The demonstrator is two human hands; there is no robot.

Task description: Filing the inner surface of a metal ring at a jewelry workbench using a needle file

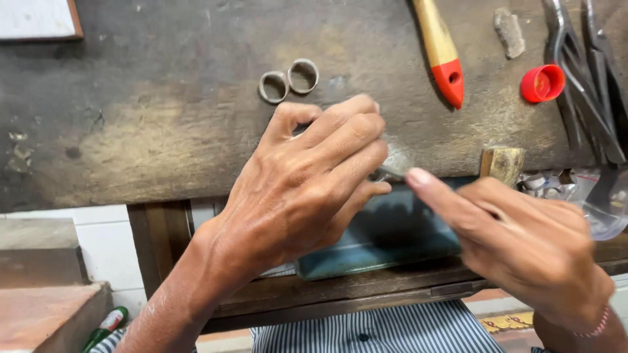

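Left hand (pixel 297 189), grip clamped on a small metal piece (pixel 391 171) braced at the edge of the worn surface (pixel 163 131), steadying it for the right hand (pixel 523 242), grip closed on a mostly hidden tool; two metal rings (pixel 288 80) just beyond.

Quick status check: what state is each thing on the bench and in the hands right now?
left hand: curled, pinching a small piece mostly hidden by its fingers
right hand: gripping a thin metal tool against that piece
two metal rings: lying flat, side by side, touching
red cap: loose, open side showing
red-tipped handle: lying untouched
pliers: lying at the bench's right
blue tray: under the hands
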